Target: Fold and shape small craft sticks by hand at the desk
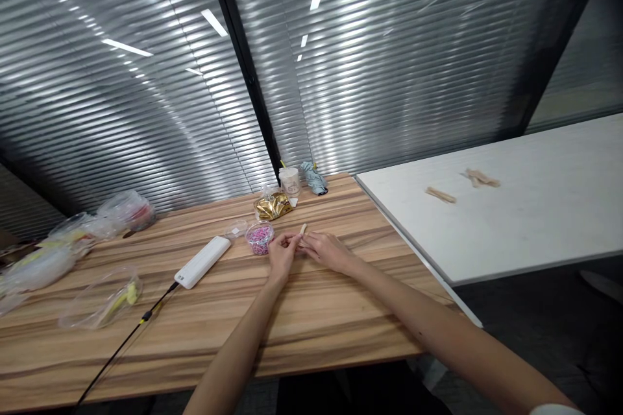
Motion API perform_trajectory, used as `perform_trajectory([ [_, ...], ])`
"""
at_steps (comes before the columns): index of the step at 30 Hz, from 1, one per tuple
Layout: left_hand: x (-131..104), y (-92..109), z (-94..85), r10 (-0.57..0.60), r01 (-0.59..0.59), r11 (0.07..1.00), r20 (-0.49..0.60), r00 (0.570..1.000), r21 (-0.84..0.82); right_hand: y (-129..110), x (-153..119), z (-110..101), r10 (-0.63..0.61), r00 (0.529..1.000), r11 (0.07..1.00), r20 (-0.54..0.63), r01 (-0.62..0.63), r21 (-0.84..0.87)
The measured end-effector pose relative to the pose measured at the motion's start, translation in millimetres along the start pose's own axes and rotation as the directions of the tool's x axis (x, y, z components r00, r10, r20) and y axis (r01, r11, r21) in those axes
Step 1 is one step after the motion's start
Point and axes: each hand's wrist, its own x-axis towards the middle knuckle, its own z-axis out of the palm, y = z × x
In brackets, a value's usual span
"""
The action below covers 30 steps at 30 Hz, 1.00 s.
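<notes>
Between my two hands a short pale stick [303,229], wooden by its look, points up and away from me over the wood-grain table [335,318]. My left hand [281,255] pinches it from the left, fingers closed. From the right, my right hand [327,250] closes its fingers on it too; its lower part is hidden by them. Just left of my left hand stands a clear round tub [259,238] full of small pink and purple pieces, perhaps rubber bands. A clear lid [236,231] lies beside the tub.
Behind the tub are a gold packet [272,206], a white cup [289,181] and a blue-grey pouch [314,178]. A white power bank [203,262] with a black cable [124,343] lies left, near plastic bags [124,211]. Bundled sticks [440,194] rest on the white table [525,227].
</notes>
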Motion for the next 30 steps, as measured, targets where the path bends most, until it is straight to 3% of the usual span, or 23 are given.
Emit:
perform_trajectory([
  [6, -0.8, 3.3, 0.3, 0.040, -0.041, 0.998, 0.005, 0.999, 0.048, -1.8, 0.5, 0.7, -0.006, 1.000, 0.994, -0.014, 0.004, -0.110],
  [9, -0.5, 2.4, 0.2, 0.065, -0.066, 0.998, 0.029, 0.997, 0.023, -0.1, 0.8, 3.0, 0.031, 0.999, 0.997, -0.039, -0.034, -0.072],
  [17, -0.6, 1.1, 2.7, -0.019, 0.036, 0.987, 0.108, 0.994, -0.155, 6.3, 3.0, 8.5, 0.026, 0.995, 0.998, -0.093, -0.021, 0.055],
  [30, 2.4, -5.2, 1.1, 0.030, -0.026, 0.999, 0.103, 0.994, -0.035, 3.1, -1.4, 3.7, 0.001, 0.997, 1.000, -0.079, -0.003, -0.025],
])
